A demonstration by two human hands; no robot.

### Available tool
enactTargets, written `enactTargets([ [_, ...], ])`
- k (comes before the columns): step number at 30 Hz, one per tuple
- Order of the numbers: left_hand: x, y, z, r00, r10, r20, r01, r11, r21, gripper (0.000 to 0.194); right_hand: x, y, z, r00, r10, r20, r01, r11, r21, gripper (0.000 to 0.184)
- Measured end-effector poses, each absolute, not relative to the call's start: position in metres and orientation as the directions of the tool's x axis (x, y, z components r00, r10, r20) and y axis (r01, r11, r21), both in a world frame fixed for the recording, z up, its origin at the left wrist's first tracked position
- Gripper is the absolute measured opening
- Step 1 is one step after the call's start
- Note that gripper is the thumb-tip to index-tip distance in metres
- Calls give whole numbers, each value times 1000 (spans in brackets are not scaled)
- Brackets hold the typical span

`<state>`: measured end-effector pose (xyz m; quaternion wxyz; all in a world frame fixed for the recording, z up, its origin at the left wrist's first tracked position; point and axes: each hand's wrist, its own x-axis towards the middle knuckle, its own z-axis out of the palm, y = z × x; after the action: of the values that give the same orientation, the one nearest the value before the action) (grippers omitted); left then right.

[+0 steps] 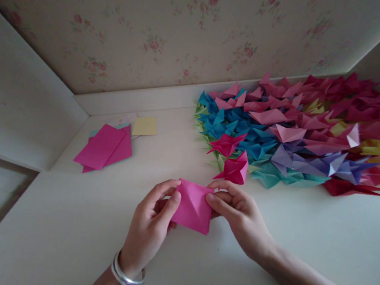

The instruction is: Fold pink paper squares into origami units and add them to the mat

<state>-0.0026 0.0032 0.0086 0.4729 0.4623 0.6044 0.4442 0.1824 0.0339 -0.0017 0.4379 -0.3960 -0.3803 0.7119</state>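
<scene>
The square is creased matt paper, the sheets and folded pieces smooth matt paper too, while the bangles look like polished, glossy metal, the table smooth with a faint sheen, and the wall dull, papery.

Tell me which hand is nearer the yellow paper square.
Left. The left hand is on the near side of the yellow paper square, slightly right; the right hand is farther right, at the opposite edge of the pink folded paper.
</scene>
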Motion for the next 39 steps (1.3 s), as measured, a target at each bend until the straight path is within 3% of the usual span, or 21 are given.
enactTargets([
  [4, -3, 0, 15, 90, 989, -115, 108, 105, 989, 24, 185, 36, -4, -215, 946, -243, -457, -318, -831, 26],
  [7, -6, -1, 19, 207, 972, -108, 85, 92, 992, 48, 185, 35, -5, -218, 943, -249, -462, -325, -825, 24],
  [13, -15, 1, 19, 142, 974, -176, 104, 163, 981, 57, 188, 33, -5, -278, 942, -189, -466, -304, -831, 19],
  [19, -13, 2, 21, 87, 950, -300, -78, 307, 948, 70, 194, 28, -6, -311, 942, -128, -437, -261, -861, 26],
  [24, -11, 3, 23, 77, 957, -279, -205, 289, 935, 62, 198, 26, -1, -339, 932, -125, -284, -228, -931, 30],
  [27, -11, 4, 23, 89, 955, -281, -206, 294, 933, 58, 197, 27, 3, -346, 937, -50, -228, -136, -964, 25],
  [30, -12, 4, 22, 96, 955, -282, -197, 296, 935, 54, 197, 28, 5, -337, 941, 31, -203, -40, -978, 21],
  [39, -7, 2, 25, 130, 950, -285, -258, 310, 915, 44, 196, 28, 3, -309, 948, 77, -169, 25, -985, 13],
])
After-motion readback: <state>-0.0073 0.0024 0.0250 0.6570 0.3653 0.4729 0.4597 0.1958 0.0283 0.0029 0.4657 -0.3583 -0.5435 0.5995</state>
